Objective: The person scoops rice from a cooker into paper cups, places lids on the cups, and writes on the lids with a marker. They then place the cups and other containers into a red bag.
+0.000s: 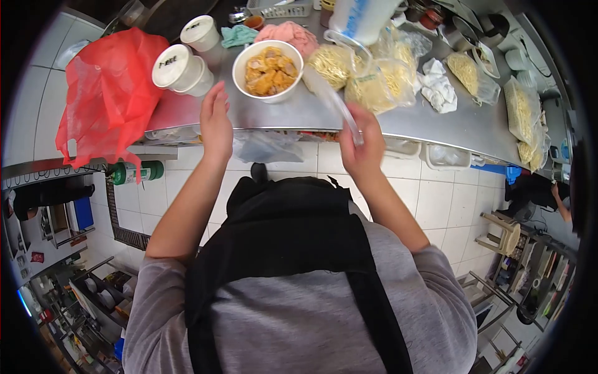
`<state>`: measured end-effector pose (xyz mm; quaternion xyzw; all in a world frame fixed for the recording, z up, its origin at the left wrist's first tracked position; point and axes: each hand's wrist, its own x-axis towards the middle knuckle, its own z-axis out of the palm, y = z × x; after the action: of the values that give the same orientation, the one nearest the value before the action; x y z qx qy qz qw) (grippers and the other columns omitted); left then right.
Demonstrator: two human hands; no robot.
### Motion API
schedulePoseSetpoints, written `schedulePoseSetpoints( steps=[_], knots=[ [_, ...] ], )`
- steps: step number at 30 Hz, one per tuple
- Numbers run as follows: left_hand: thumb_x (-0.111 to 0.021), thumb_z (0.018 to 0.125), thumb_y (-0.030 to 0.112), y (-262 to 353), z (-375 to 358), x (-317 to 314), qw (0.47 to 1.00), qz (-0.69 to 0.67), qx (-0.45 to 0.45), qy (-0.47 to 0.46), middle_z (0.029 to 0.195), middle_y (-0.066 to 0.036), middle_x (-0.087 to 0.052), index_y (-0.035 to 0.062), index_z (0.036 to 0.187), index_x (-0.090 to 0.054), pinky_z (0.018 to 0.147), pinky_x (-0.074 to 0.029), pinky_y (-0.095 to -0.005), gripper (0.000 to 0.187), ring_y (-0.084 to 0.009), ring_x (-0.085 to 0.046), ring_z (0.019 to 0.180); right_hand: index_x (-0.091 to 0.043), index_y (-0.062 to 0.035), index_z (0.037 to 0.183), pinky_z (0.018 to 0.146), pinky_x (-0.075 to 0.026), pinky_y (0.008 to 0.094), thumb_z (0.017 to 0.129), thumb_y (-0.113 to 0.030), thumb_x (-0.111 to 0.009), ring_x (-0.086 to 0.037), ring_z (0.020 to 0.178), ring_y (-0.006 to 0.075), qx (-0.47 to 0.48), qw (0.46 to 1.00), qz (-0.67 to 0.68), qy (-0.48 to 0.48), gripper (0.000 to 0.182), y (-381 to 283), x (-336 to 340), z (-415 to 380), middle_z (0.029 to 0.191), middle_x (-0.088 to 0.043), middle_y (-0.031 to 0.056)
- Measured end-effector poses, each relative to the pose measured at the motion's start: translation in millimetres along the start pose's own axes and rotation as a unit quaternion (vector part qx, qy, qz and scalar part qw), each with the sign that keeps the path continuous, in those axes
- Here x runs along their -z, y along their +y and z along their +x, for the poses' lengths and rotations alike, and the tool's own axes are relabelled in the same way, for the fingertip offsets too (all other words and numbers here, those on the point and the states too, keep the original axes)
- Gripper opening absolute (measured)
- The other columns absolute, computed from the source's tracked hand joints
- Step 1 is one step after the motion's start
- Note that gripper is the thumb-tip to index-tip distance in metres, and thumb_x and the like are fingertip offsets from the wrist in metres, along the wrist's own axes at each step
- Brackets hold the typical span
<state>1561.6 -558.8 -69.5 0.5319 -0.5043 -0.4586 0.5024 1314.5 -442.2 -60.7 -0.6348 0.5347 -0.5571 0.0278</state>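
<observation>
A white bowl (236, 75) of orange-brown food pieces (271, 71) stands on the metal counter (261, 118). My right hand (363, 140) is closed on a translucent lid (333, 100), which is tilted nearly edge-on just right of the bowl. At the bowl's lower left, my left hand (217, 121) is raised with its fingers stretched out, holding nothing. Lidded white tubs (171, 67) with dark writing are left of that hand, and another lidded tub (200, 32) sits behind them.
A red plastic bag (109, 93) lies at the counter's left. Green (239, 35) and pink cloths (288, 35) are behind the bowl. Bags of noodles (380, 81), a crumpled white cloth (438, 86) and more noodle bags (523, 112) spread rightward. At far right, part of another person (562, 202) shows.
</observation>
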Motion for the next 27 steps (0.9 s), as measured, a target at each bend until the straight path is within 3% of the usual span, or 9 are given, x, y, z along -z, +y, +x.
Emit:
schedulePoseSetpoints(
  steps=[4,7,9,12,15,17,21,25,27],
  knots=[
    [-0.039,0.103,0.032,-4.0,76.5,-3.3,0.992,-0.06,0.088,-0.062,0.14,-0.012,-0.049,0.0025,0.139,-0.046,0.107,-0.035,-0.0337,0.047,-0.0196,-0.043,0.13,-0.053,-0.0076,0.097,0.094,-0.046,0.0464,0.075,-0.003,-0.07,-0.058,0.111,0.0337,0.057,0.993,-0.096,-0.035,0.029,17.7,-81.0,59.2,0.122,-0.06,0.0112],
    [-0.04,0.102,0.034,4.5,110.7,-18.0,0.959,-0.151,0.175,-0.167,0.137,-0.012,-0.053,0.003,0.138,-0.048,0.105,-0.038,-0.0322,0.048,-0.0198,-0.048,0.127,-0.058,-0.0164,0.1,0.104,-0.034,0.0526,0.081,-0.024,-0.07,-0.052,0.123,0.0252,0.12,0.96,-0.197,-0.161,0.024,9.7,-121.1,59.7,0.128,-0.057,0.0026],
    [-0.039,0.102,0.033,10.6,123.8,-28.5,0.916,-0.191,0.253,-0.245,0.125,-0.013,-0.061,-0.0016,0.129,-0.055,0.1,-0.041,-0.0312,0.046,-0.0205,-0.057,0.115,-0.058,-0.0152,0.098,0.105,-0.033,0.0515,0.08,-0.026,-0.072,-0.051,0.125,0.0258,0.114,0.956,-0.198,-0.184,0.025,-6.3,-128.4,52.0,0.13,-0.057,0.0028],
    [-0.043,0.102,0.03,5.5,130.9,-35.1,0.948,-0.083,0.156,-0.266,0.12,-0.012,-0.063,-0.0032,0.123,-0.059,0.095,-0.044,-0.0308,0.043,-0.0201,-0.059,0.109,-0.061,-0.0145,0.096,0.107,-0.03,0.0499,0.078,-0.032,-0.074,-0.047,0.13,0.0253,0.076,0.954,-0.195,-0.216,0.028,-16.1,-136.2,60.8,0.134,-0.055,0.0022],
    [-0.048,0.1,0.025,-19.7,135.8,-44.2,0.96,-0.049,0.119,-0.248,0.111,-0.013,-0.067,-0.0027,0.12,-0.06,0.09,-0.046,-0.0311,0.036,-0.02,-0.062,0.102,-0.06,-0.0138,0.102,0.108,-0.029,0.0497,0.08,-0.031,-0.073,-0.043,0.134,0.0259,-0.072,0.953,-0.157,-0.249,0.031,-8.4,-147.7,81.5,0.137,-0.052,0.0048],
    [-0.047,0.1,0.023,-21.8,130.7,-48.6,0.972,-0.001,0.075,-0.222,0.107,-0.015,-0.068,-0.0005,0.119,-0.06,0.089,-0.047,-0.033,0.033,-0.0238,-0.064,0.1,-0.057,-0.0105,0.123,0.106,-0.03,0.0506,0.086,-0.035,-0.066,-0.041,0.134,0.0292,-0.104,0.935,-0.318,-0.116,0.045,-5.6,-156.2,92.2,0.139,-0.05,0.0091],
    [-0.043,0.103,0.021,-23.2,106.4,-49.3,0.991,-0.02,-0.076,-0.104,0.109,-0.016,-0.068,0.0019,0.116,-0.064,0.088,-0.048,-0.0346,0.032,-0.0254,-0.065,0.101,-0.043,-0.0041,0.14,0.107,-0.031,0.0469,0.092,-0.034,-0.056,-0.04,0.133,0.0326,-0.146,0.902,-0.4,-0.073,0.058,10.6,-172.7,86.2,0.144,-0.045,0.0139],
    [-0.043,0.103,0.02,-26.3,118.7,-53.3,0.988,-0.063,-0.05,-0.135,0.11,-0.016,-0.068,0.0018,0.119,-0.063,0.087,-0.048,-0.0329,0.032,-0.0251,-0.065,0.101,-0.035,-0.0017,0.146,0.107,-0.034,0.0428,0.095,-0.035,-0.05,-0.045,0.128,0.036,-0.13,0.899,-0.394,-0.144,0.062,11.3,-167.0,92.5,0.146,-0.042,0.019],
    [-0.047,0.103,0.026,-24.9,133.2,-49.6,0.964,-0.077,0.053,-0.249,0.107,-0.008,-0.068,-0.0001,0.117,-0.064,0.089,-0.047,-0.0291,0.035,-0.0151,-0.061,0.097,-0.036,-0.0013,0.145,0.106,-0.036,0.0427,0.096,-0.034,-0.05,-0.047,0.125,0.038,-0.146,0.899,-0.376,-0.172,0.06,12.7,-163.7,99.3,0.145,-0.042,0.0213]
  ],
)
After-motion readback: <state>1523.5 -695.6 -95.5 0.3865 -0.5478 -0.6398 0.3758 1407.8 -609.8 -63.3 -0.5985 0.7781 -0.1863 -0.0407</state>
